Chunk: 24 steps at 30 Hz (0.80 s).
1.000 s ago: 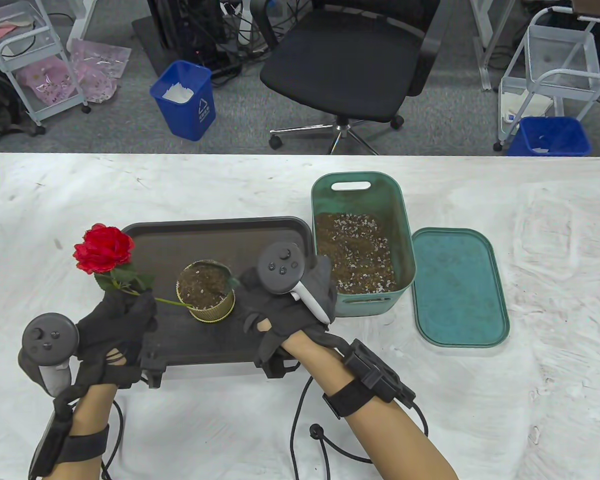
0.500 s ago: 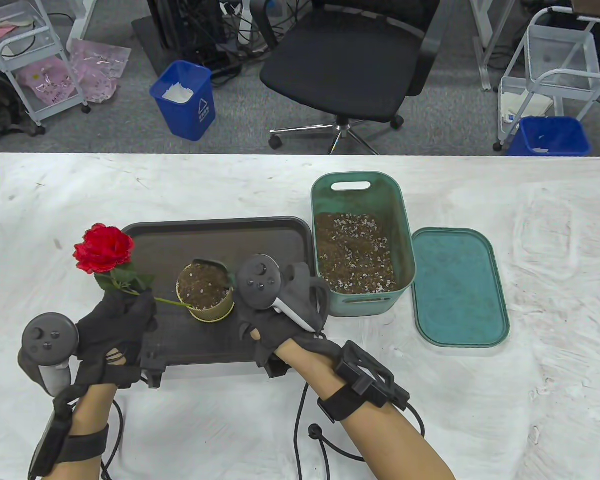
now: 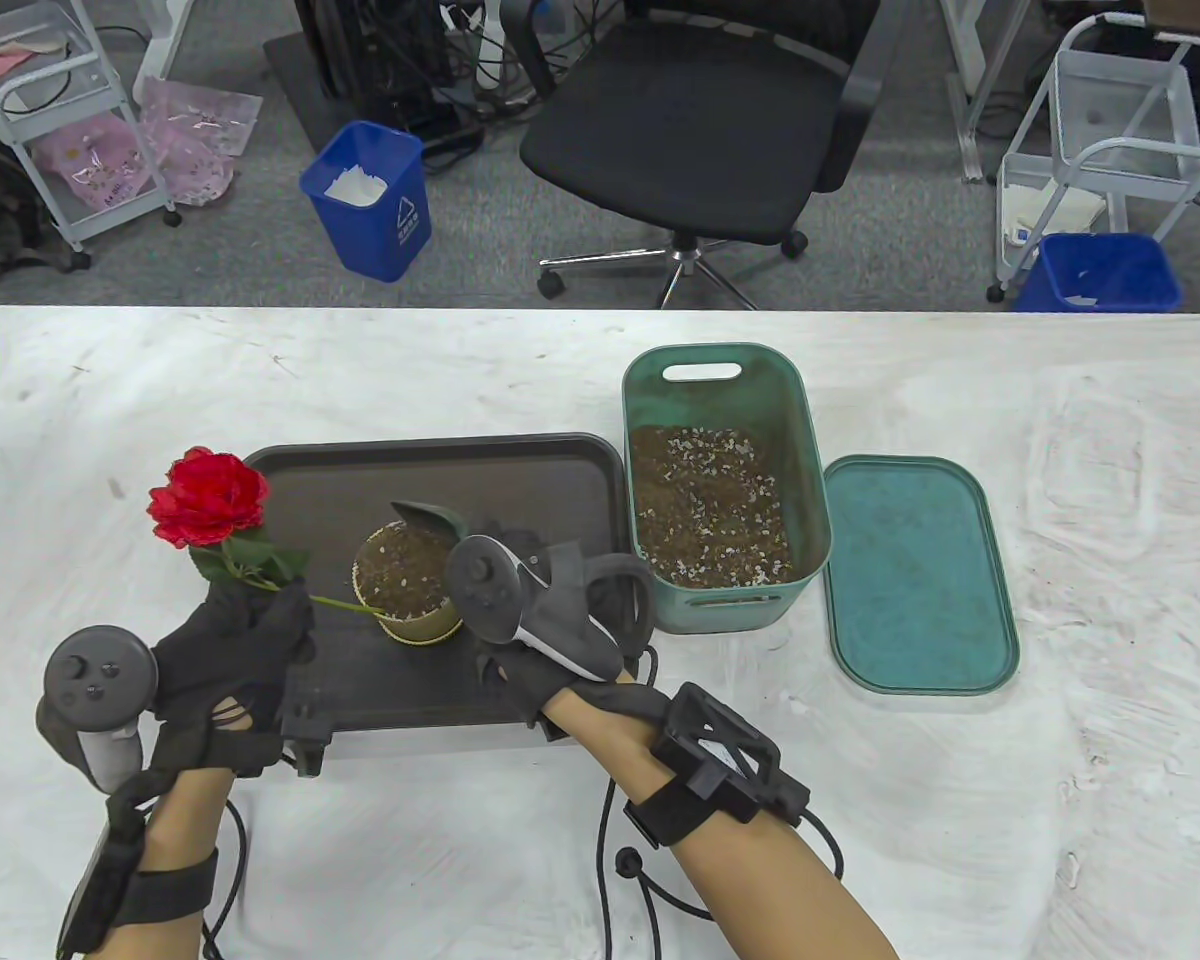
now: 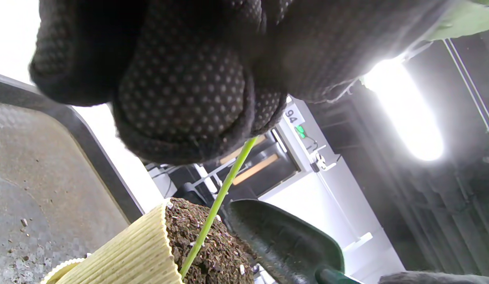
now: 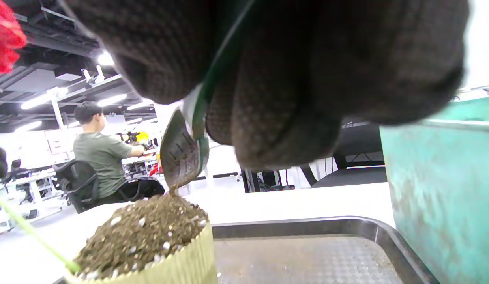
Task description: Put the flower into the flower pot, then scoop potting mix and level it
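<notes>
A red flower [image 3: 207, 497] leans out to the left on a thin green stem [image 3: 345, 604] that ends in the soil of a ribbed yellow pot [image 3: 407, 583] on the dark tray [image 3: 440, 470]. My left hand [image 3: 240, 630] pinches the stem [image 4: 222, 189] just left of the pot [image 4: 130, 252]. My right hand [image 3: 560, 610] grips a green trowel [image 3: 428, 517], whose blade [image 5: 183, 154] tips down over the heaped potting mix [image 5: 143, 232]. The trowel blade [image 4: 283, 240] hangs beside the stem. The trowel handle is hidden inside the glove.
A teal bin [image 3: 805, 440] of potting mix [image 3: 708, 505] stands right of the tray, touching it, with its teal lid [image 3: 917, 575] lying flat further right. Beyond the table's far edge stand an office chair [image 3: 700, 120] and blue waste bins [image 3: 370, 200].
My right hand has moved left from beside the bin to the pot and rolled over, tipping the trowel above the soil. The left hand and flower have stayed still.
</notes>
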{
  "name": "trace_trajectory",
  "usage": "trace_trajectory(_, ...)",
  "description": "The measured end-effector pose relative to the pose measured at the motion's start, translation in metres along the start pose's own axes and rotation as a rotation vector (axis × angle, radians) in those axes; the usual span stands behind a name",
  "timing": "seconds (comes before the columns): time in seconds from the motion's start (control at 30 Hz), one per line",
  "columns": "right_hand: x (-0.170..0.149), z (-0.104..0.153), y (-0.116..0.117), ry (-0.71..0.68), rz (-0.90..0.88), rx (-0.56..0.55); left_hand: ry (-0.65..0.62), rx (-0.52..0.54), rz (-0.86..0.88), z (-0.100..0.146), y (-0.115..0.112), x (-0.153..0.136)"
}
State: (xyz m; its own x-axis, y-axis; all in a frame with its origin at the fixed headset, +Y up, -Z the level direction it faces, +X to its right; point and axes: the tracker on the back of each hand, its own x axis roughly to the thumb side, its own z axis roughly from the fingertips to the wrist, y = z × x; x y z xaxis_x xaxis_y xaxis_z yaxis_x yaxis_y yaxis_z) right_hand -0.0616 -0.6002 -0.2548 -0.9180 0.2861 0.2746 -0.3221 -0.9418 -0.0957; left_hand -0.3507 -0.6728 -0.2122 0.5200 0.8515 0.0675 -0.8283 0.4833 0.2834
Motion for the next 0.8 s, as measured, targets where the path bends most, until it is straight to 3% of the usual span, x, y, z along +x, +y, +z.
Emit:
trace_trajectory(0.17, -0.014, 0.000, -0.004, 0.093, -0.204, 0.023, 0.003, 0.000, 0.002, 0.000, 0.000, 0.000)
trace_trajectory(0.27, -0.024, 0.003, 0.006, 0.200, -0.486, 0.125, 0.001, -0.003, 0.006, 0.000, 0.000, 0.000)
trace_trajectory(0.37, -0.030, 0.002, 0.023, 0.308, -0.657, 0.225, 0.002, -0.002, 0.006, 0.000, 0.000, 0.000)
trace_trajectory(0.53, -0.033, 0.001, 0.038, 0.363, -0.602, 0.289, 0.001, -0.004, 0.007, 0.000, 0.000, 0.000)
trace_trajectory(0.8, -0.013, -0.002, 0.035, 0.181, -0.209, 0.362, 0.003, -0.005, 0.009, 0.000, 0.000, 0.000)
